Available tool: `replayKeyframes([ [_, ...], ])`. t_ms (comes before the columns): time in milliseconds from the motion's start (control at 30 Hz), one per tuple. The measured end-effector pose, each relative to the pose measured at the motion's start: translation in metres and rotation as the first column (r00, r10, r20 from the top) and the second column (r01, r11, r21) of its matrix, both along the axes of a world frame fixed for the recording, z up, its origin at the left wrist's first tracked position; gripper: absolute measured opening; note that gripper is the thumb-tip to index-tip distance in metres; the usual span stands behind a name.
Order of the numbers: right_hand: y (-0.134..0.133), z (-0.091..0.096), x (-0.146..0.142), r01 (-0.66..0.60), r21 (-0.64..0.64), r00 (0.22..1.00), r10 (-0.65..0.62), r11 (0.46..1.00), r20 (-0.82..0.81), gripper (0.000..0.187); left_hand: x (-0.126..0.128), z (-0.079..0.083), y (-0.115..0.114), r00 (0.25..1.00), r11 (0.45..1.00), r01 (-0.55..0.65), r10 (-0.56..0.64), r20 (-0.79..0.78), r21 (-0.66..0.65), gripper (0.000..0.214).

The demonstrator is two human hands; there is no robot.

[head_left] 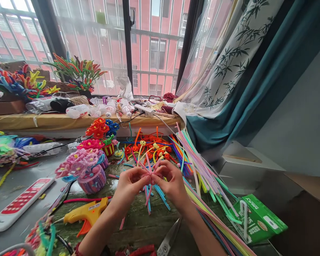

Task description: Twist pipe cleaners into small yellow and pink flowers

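Note:
My left hand [129, 188] and my right hand [172, 183] meet over the middle of the table, both pinching a small bundle of pink pipe cleaners [149, 175] whose ends fan upward and hang down. Beneath them lie loose blue pipe cleaners [160, 195]. A yellow glue gun [86, 213] rests to the left of my left forearm. Scissors [169, 240] lie between my forearms near the bottom edge.
Pipe-cleaner flower pots [92, 174] stand left of my hands. A long sheaf of pastel pipe cleaners [205, 177] runs along the right. A green box [258, 220] sits at right, a white and red remote-like device [20, 204] at left. The windowsill [69, 121] is cluttered.

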State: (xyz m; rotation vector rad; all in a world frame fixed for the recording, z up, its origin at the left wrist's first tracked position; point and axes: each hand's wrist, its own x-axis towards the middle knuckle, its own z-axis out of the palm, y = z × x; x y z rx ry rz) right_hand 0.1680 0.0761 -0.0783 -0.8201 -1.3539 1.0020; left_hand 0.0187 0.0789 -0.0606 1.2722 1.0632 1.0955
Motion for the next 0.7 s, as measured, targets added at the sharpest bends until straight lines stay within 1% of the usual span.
replayKeyframes([
  [133, 0.003, 0.0, 0.004, -0.11, -0.075, 0.992, 0.105, 0.991, -0.064, 0.028, -0.001, 0.0, -0.005, 1.0, 0.999, 0.005, -0.005, -0.019, 0.032, 0.027],
  [233, 0.002, 0.002, 0.006, -0.199, -0.135, 0.978, 0.189, 0.971, -0.085, 0.039, -0.003, 0.001, -0.011, 1.0, 1.0, -0.006, 0.007, -0.027, 0.021, 0.025],
  [300, 0.001, 0.002, 0.007, -0.235, -0.157, 0.971, 0.223, 0.959, -0.087, 0.046, -0.004, 0.001, -0.013, 0.999, 1.0, -0.025, 0.025, -0.027, 0.01, 0.025],
  [433, 0.001, 0.001, 0.006, -0.214, -0.159, 0.976, 0.206, 0.964, -0.063, 0.047, -0.004, -0.002, -0.014, 0.999, 0.999, -0.049, 0.048, -0.011, -0.017, 0.026],
  [500, 0.002, -0.001, 0.006, -0.206, -0.161, 0.978, 0.196, 0.965, -0.077, 0.047, -0.005, -0.003, -0.013, 0.999, 0.998, -0.053, 0.053, -0.004, -0.024, 0.028],
  [600, 0.003, -0.001, 0.005, -0.223, -0.164, 0.972, 0.207, 0.961, -0.111, 0.047, -0.005, -0.005, -0.012, 0.999, 0.998, -0.053, 0.053, 0.0, -0.032, 0.03],
  [700, 0.004, -0.001, 0.005, -0.231, -0.157, 0.97, 0.215, 0.96, -0.112, 0.045, -0.004, -0.005, -0.013, 0.999, 0.998, -0.05, 0.05, -0.001, -0.05, 0.032],
])
